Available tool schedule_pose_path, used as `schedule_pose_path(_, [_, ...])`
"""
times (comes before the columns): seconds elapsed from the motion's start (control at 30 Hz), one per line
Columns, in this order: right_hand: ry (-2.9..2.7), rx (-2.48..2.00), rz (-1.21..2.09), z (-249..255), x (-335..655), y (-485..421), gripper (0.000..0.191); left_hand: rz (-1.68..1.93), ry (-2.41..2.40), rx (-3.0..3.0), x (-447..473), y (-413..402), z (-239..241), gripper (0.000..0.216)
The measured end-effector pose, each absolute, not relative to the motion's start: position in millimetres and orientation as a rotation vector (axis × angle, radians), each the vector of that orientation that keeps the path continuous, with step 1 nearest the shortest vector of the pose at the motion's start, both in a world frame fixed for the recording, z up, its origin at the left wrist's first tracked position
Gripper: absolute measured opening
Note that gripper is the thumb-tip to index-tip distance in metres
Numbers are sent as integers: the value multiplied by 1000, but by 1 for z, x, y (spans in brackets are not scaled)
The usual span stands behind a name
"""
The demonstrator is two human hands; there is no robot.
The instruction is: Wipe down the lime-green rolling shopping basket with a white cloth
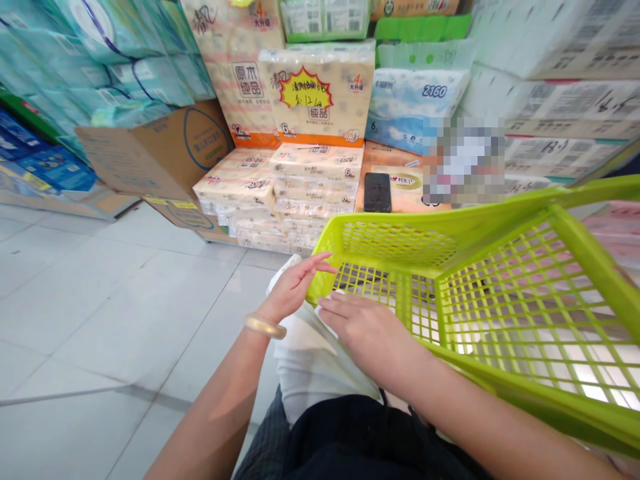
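Reaching over the left end of the green basket (480,223), the left hand (297,280) has its fingers straight and loose. The right hand (363,327) is at the near rim, on a bit of white cloth (327,320); I can't tell if it grips. The basket is near, on the right. Past it, a black phone (377,193) lies on an orange pack (413,195), right of some stacked tissue packs (320,165).
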State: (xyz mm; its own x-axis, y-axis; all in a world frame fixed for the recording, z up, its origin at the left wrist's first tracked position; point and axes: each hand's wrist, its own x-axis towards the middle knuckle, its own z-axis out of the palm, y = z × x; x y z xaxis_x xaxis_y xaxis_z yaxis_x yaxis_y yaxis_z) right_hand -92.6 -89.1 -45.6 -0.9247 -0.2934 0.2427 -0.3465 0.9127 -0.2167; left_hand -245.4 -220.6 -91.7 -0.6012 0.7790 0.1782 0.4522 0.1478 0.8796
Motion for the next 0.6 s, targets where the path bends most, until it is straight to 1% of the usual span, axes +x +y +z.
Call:
schedule_pose_path(0.17, [-2824,447,409,-42,-53,-64,33,1330,2162,1279,-249,-222,-93,40])
schedule_pose_path(0.37, [-2993,437,433,-37,-97,-91,22,1255,2215,1348,-250,-222,-93,39])
schedule_pose_path(0.43, [-2995,458,455,-38,-108,-97,22,1232,2226,1384,-250,-222,-93,37])
schedule_pose_path(0.53, [-2933,491,452,-44,-94,-87,27,1204,2255,1431,-250,-222,-94,35])
schedule_pose_path(0.6, [-2834,487,452,-48,-73,-74,34,1196,2270,1445,-250,-223,-95,35])
